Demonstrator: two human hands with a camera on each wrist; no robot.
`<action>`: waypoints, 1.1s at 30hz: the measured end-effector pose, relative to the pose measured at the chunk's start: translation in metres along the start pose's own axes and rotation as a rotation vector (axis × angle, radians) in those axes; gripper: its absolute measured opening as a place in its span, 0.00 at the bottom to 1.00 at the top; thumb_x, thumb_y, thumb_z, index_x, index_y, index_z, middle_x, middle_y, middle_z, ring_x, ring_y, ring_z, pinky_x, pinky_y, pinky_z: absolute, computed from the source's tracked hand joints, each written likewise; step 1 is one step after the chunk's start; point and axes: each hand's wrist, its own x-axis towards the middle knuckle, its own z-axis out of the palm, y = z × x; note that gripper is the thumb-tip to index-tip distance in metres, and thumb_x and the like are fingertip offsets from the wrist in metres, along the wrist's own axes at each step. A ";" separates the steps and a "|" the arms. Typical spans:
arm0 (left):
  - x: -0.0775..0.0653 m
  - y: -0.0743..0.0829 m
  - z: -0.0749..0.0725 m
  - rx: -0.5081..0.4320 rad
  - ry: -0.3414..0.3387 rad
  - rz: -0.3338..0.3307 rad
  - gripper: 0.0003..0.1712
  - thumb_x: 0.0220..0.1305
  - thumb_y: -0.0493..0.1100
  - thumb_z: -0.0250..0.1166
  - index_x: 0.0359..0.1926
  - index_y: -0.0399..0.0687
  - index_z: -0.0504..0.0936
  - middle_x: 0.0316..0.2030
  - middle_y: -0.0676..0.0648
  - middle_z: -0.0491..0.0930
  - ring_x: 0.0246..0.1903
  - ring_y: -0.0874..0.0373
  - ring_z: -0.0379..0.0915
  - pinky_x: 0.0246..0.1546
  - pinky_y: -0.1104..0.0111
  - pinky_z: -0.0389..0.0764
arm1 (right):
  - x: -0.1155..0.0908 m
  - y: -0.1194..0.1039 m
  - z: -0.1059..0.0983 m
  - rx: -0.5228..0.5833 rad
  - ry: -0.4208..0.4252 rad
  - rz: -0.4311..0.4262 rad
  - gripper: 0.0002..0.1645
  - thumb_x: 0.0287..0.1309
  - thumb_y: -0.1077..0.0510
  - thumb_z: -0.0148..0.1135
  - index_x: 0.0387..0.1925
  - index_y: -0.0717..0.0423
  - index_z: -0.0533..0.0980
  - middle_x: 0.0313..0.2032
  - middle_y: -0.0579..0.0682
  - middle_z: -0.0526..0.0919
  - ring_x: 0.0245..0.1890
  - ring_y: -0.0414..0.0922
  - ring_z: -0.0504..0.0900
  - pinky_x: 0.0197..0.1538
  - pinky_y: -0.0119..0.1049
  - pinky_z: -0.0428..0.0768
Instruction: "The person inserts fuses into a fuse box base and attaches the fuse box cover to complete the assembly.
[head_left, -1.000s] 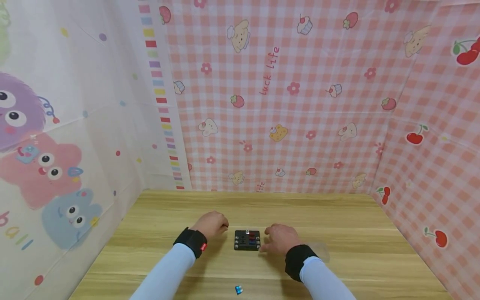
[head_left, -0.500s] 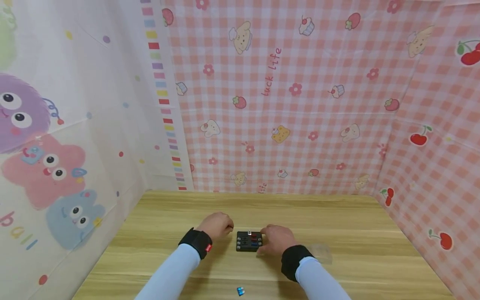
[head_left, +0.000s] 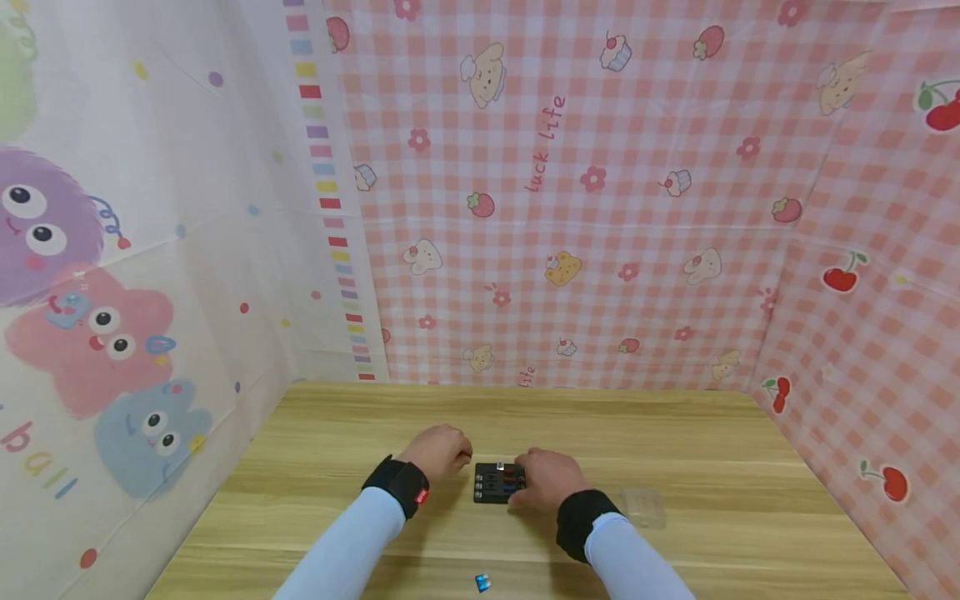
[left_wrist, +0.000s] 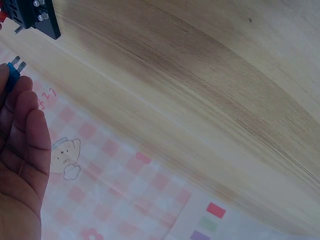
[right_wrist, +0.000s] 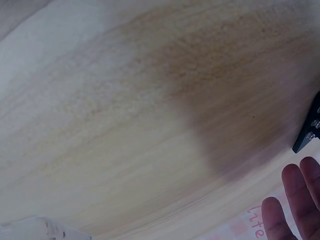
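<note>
A blue blade fuse [left_wrist: 13, 77] with two metal prongs is pinched between the thumb and fingers of my left hand [head_left: 441, 451], beside the far left corner of a black fuse box [head_left: 489, 493]. In the head view this fuse is hidden by the fingers. The fuse box lies flat on the table, with red and blue fuses seated on its right side and screw terminals along its edges. My right hand [head_left: 551, 479] holds the box's right end, thumb at the near corner and fingers at the far one. In the right wrist view several fingers [right_wrist: 300, 195] stretch out beside the box.
Another blue fuse [head_left: 483, 582] lies near the front of the wooden table [head_left: 360, 408]. To the right of my right hand lies a clear plastic cover [head_left: 645, 508]. Patterned cloth hangs [head_left: 450, 292] along the table's back and both sides.
My right hand has moved left, from beside the fuse box onto its right end. The left hand has come slightly right, nearer the box, with the fuse. The view has shifted a little.
</note>
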 end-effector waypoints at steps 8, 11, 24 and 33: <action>0.003 0.001 0.001 0.002 -0.007 -0.004 0.06 0.61 0.36 0.68 0.28 0.48 0.88 0.25 0.56 0.81 0.25 0.66 0.71 0.36 0.68 0.79 | 0.003 0.001 0.003 0.011 0.016 -0.029 0.36 0.43 0.39 0.78 0.50 0.56 0.82 0.38 0.48 0.83 0.36 0.44 0.80 0.44 0.43 0.79; 0.003 0.001 0.000 0.006 -0.010 -0.004 0.06 0.61 0.36 0.68 0.29 0.48 0.88 0.25 0.56 0.81 0.25 0.66 0.71 0.36 0.68 0.79 | 0.004 0.001 0.004 0.014 0.016 -0.031 0.36 0.43 0.38 0.78 0.50 0.56 0.82 0.38 0.48 0.82 0.35 0.43 0.79 0.44 0.43 0.79; 0.005 0.008 -0.004 0.010 -0.009 0.018 0.06 0.63 0.36 0.67 0.30 0.47 0.88 0.27 0.54 0.83 0.28 0.64 0.76 0.38 0.66 0.80 | 0.004 0.001 0.006 0.009 0.019 -0.063 0.29 0.46 0.41 0.78 0.45 0.54 0.83 0.34 0.46 0.81 0.32 0.41 0.77 0.39 0.41 0.78; 0.006 0.011 -0.006 0.016 -0.012 0.016 0.05 0.63 0.37 0.67 0.30 0.47 0.88 0.27 0.54 0.83 0.28 0.64 0.75 0.38 0.67 0.79 | 0.003 -0.001 0.005 0.000 0.008 -0.066 0.27 0.45 0.43 0.78 0.44 0.53 0.84 0.33 0.45 0.81 0.31 0.42 0.77 0.39 0.41 0.78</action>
